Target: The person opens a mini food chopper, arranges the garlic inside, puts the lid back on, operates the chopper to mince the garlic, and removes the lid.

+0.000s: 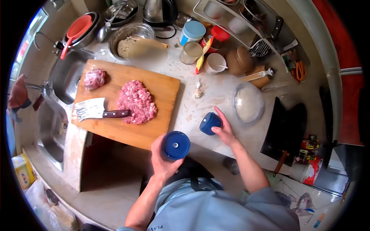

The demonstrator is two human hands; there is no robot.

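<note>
One round blue container [175,145] is held by the left hand [160,161], its fingers clamped around the side, the face with a small pale centre turned upward; the forearm is raised from below, beside the near edge of the cutting board [165,82]. By the right hand [226,134], a smaller blue cup [210,124] is gripped between thumb and fingers above the tabletop [185,125], the forearm slanted forward and leftward. The two blue pieces are held apart, near each other.
</note>
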